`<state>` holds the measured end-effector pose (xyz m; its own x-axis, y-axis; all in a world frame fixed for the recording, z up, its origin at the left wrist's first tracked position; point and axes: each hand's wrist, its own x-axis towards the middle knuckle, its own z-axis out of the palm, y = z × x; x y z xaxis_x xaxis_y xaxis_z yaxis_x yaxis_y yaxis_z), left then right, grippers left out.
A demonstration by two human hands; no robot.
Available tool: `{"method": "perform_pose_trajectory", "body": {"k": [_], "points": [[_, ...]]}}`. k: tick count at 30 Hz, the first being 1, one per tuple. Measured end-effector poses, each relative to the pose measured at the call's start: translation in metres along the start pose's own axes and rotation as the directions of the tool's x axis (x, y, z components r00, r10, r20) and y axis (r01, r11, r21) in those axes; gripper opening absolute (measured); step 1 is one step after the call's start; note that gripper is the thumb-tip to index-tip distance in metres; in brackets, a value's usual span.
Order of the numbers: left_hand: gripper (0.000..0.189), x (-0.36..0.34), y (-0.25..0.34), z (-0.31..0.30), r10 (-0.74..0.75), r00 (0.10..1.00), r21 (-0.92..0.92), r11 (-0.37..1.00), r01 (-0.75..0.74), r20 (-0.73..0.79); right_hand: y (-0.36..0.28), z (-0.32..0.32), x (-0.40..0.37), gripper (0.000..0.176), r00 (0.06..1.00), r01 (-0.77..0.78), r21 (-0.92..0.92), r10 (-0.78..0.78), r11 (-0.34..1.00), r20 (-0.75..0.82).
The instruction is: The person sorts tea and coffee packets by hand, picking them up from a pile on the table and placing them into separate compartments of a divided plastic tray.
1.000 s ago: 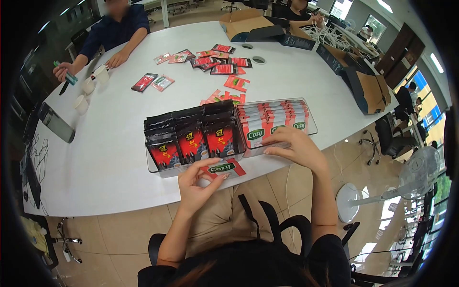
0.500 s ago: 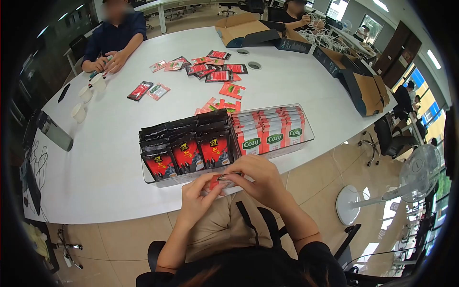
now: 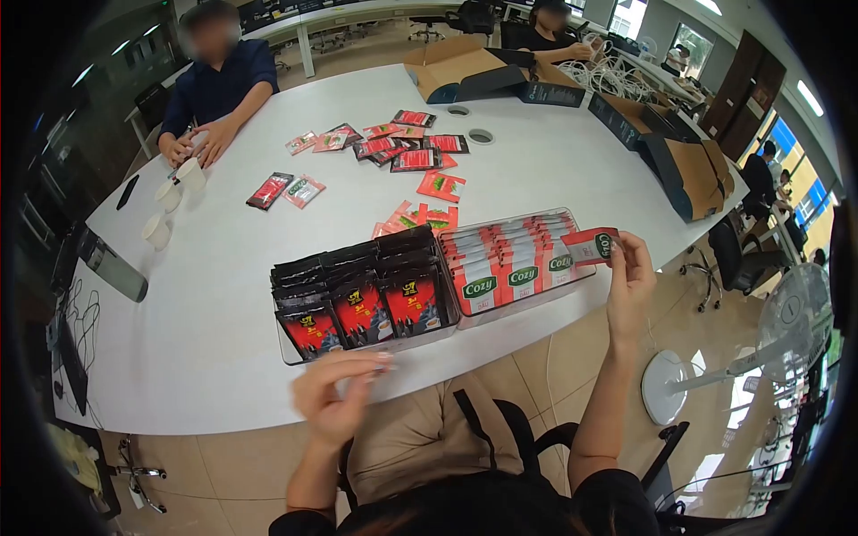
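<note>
My right hand (image 3: 633, 272) pinches a red and white Cozy tea sachet (image 3: 585, 247) by its end. The sachet is over the right end of a clear tray (image 3: 527, 304) filled with rows of upright Cozy sachets (image 3: 521, 275). Near the table's front edge, my left hand (image 3: 335, 397) is partly blurred, thumb and fingers pinched together; a small bit shows at the fingertips, too small to name. Just beyond it stands a second clear tray (image 3: 402, 347), packed with black and red G7 coffee sachets (image 3: 359, 308).
Loose sachets (image 3: 416, 159) lie scattered mid-table, with more near the trays. Paper cups (image 3: 168, 195), a phone (image 3: 128, 191) and a bottle (image 3: 116, 272) are at left. Opened cardboard boxes (image 3: 684, 174) line the far right. Another person's hands (image 3: 201, 147) rest at the far-left edge.
My hands have parted. The right hand has moved right and up with the sachet, over the tea tray; the left has moved left and down, off the sachet.
</note>
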<state>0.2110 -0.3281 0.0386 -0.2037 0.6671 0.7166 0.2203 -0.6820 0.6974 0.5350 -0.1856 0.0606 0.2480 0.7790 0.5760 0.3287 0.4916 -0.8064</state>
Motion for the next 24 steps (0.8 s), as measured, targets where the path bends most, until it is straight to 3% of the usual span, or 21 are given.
{"method": "perform_pose_trajectory", "body": {"k": [1,2,4,5,7,9,12,15,18,20,24], "points": [[0.009,0.013,0.013,-0.014,0.134,0.990,0.067,0.989,-0.131,-0.044,0.004,-0.001,0.002,0.015,0.999,0.026,-0.051,-0.024,0.998,0.043],[0.013,0.029,0.025,-0.031,0.326,0.945,0.247,0.914,-0.323,0.027,0.008,-0.002,0.003,0.016,0.995,0.050,-0.103,-0.040,0.993,0.093],[0.029,0.052,0.060,-0.067,0.476,0.875,0.254,0.838,-0.482,0.089,0.011,0.001,0.004,0.017,0.990,0.041,-0.098,-0.027,0.994,0.141],[0.038,0.059,0.073,-0.073,0.571,0.818,0.486,0.736,-0.471,-0.072,0.012,0.002,0.005,0.018,0.986,0.039,-0.096,-0.023,0.995,0.164],[0.044,0.087,0.111,-0.074,0.675,0.698,0.533,0.692,-0.487,-0.238,0.013,0.000,0.007,0.019,0.975,0.074,-0.177,-0.034,0.981,0.219],[0.044,0.103,0.128,-0.074,0.705,0.682,0.326,0.702,-0.633,-0.195,0.005,0.002,0.007,0.021,0.963,0.107,-0.271,-0.032,0.957,0.268],[0.043,0.107,0.132,-0.068,0.696,0.709,0.130,0.718,-0.683,-0.118,0.004,-0.002,0.015,0.022,0.845,0.391,-0.427,-0.134,0.815,0.517],[0.042,0.106,0.133,-0.062,0.686,0.720,0.070,0.727,-0.683,-0.105,0.000,0.007,0.007,0.019,0.832,0.520,-0.426,-0.328,0.740,0.447],[0.041,0.105,0.132,-0.056,0.681,0.723,0.050,0.731,-0.680,-0.114,-0.011,0.008,-0.002,0.015,0.818,0.540,-0.392,-0.355,0.744,0.453],[0.041,0.100,0.130,-0.049,0.680,0.725,0.046,0.732,-0.680,-0.107,-0.014,0.011,-0.012,0.008,0.809,0.489,-0.303,-0.296,0.818,0.508],[0.040,0.090,0.121,-0.033,0.701,0.695,0.010,0.705,-0.709,-0.159,-0.012,0.019,-0.004,0.015,0.737,0.505,-0.238,-0.271,0.830,0.619]]}}
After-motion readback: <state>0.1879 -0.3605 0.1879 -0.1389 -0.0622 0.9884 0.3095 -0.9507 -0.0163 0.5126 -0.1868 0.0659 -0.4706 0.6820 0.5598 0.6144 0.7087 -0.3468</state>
